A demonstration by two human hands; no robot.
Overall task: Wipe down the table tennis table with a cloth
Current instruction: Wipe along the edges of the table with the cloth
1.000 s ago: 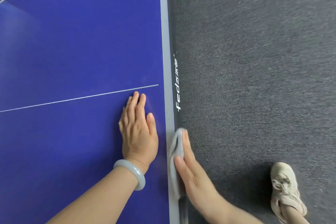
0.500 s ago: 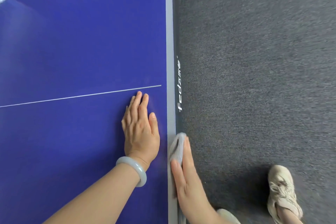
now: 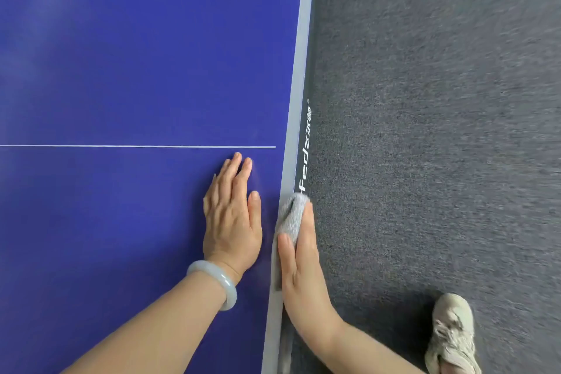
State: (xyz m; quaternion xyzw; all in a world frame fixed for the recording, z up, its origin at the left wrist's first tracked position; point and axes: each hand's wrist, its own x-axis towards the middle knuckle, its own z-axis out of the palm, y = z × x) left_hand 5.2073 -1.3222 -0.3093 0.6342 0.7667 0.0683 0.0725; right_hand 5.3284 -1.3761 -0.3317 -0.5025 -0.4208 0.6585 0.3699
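Largest first: blue table tennis table [image 3: 136,55], spread under the left hand [image 3: 232,222], out past its fingertips and away to that hand's outer side. No smears, dust or wet streaks to be made out on the blue, so no way of telling wiped from unwiped. Dark grey carpet [image 3: 425,100] on the outer side of the right hand [image 3: 300,267]. Between the two hands, the table's grey edge band [image 3: 299,70], with a dark side apron [image 3: 304,167] below it, lettered in white just ahead of the right fingertips. Thin white line [image 3: 136,146] across the blue, just beyond the left fingertips, stopping short of the band. Left hand flat on the top, palm down, fingers straight and close together, holding nothing (bracing, by the look of it). Right hand close beside it but apart, laid along the table's side, fingers straight, thumb up on the band, pressing the grey cloth [image 3: 291,212] against the edge. Cloth bunched over the rim, poking out ahead of the right fingertips. Light shoe [image 3: 452,334] on the carpet, outward of the right forearm. Pale bangle [image 3: 217,281] on the left wrist. Judged progress: edge-wiping under way, just short of the lettering. Long run of band and apron ahead of the cloth left to do, likewise any sides out of view. Top surface, done or not: cannot tell.
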